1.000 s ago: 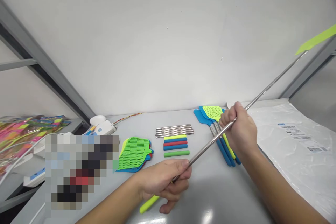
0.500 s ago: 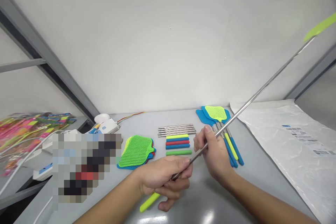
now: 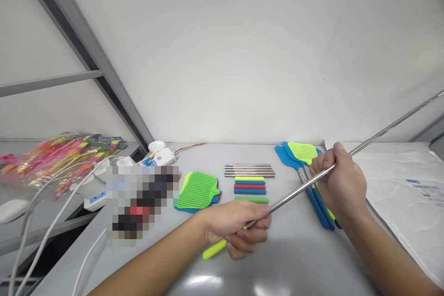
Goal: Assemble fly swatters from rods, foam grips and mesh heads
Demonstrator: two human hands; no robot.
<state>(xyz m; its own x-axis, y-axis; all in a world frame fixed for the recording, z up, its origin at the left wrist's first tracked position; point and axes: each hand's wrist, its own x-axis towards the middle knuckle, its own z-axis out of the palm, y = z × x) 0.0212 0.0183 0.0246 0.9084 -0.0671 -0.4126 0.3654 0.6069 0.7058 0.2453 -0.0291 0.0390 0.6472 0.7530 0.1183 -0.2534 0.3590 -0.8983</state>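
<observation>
- Lying left of the loose rods [image 3: 249, 170]: unjoined mesh heads [image 3: 197, 189].
- Nearer than the rods, the left hand [image 3: 239, 226] clamps the long shaft [image 3: 298, 191] above its yellow grip [image 3: 214, 249].
- Just below the rods, coloured grips [image 3: 249, 187] lie unfitted.
- Right of the rods, joined swatters [image 3: 301, 152]; the right hand [image 3: 342, 182] grips the shaft.
- Far right, an illegible label [image 3: 430, 190].

colourful bagged items [image 3: 65, 155] at left; white cables [image 3: 85, 258]; labelled white packaging [image 3: 391, 189] at right
</observation>
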